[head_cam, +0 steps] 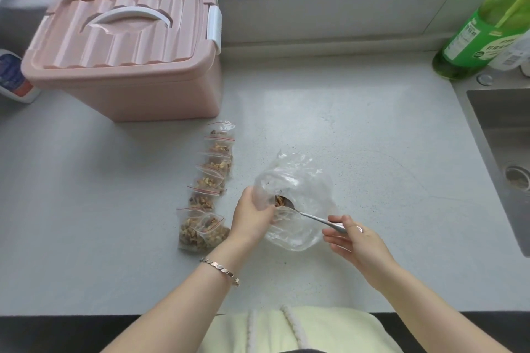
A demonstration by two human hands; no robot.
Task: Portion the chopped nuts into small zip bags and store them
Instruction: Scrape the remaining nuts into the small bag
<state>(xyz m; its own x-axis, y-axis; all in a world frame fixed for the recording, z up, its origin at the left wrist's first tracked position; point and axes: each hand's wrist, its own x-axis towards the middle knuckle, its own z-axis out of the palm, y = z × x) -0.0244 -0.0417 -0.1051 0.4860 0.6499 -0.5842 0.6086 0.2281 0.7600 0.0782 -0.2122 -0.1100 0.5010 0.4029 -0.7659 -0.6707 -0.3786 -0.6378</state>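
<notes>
Left hand grips side of large clear bag, fingers curled round plastic. Right hand pinches handle of metal spoon; bowl of spoon with chopped nuts sits inside bag mouth, just beside left fingers. Row of filled small zip bags lies left of left hand. Closed pink box stands beyond them on counter.
</notes>
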